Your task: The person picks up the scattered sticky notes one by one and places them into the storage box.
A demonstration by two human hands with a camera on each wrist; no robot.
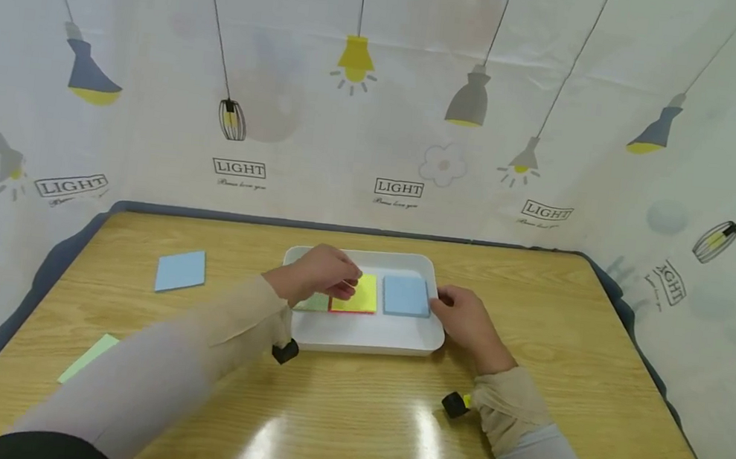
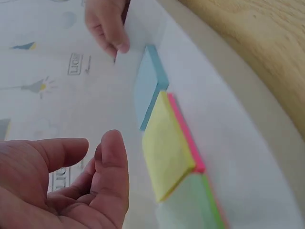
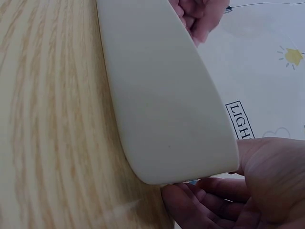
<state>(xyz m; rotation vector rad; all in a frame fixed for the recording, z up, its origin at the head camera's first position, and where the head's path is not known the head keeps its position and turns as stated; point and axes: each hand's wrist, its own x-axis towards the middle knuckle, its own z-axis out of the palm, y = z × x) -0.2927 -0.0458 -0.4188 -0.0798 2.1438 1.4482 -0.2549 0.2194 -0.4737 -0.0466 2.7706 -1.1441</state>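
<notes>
A white tray (image 1: 363, 337) holds sticky-note pads in a row: a blue pad (image 1: 406, 296), a yellow pad (image 1: 366, 294) with pink showing under it, and a green pad (image 1: 312, 302) partly hidden by my left hand (image 1: 323, 276). That hand hovers just above the yellow and green pads; in the left wrist view its fingers are loosely bent, with a gap between thumb and forefinger and nothing held. My right hand (image 1: 466, 321) grips the tray's right end, thumb at the rim and fingers around the outer wall. The right wrist view shows mostly the tray's outer side (image 3: 162, 105).
A blue sticky note (image 1: 181, 271) lies on the wooden table (image 1: 348, 422) left of the tray. Nearer the front left is a light green note (image 1: 88, 358), partly covered by my left sleeve. A curtain printed with lamps (image 1: 351, 138) hangs around the table.
</notes>
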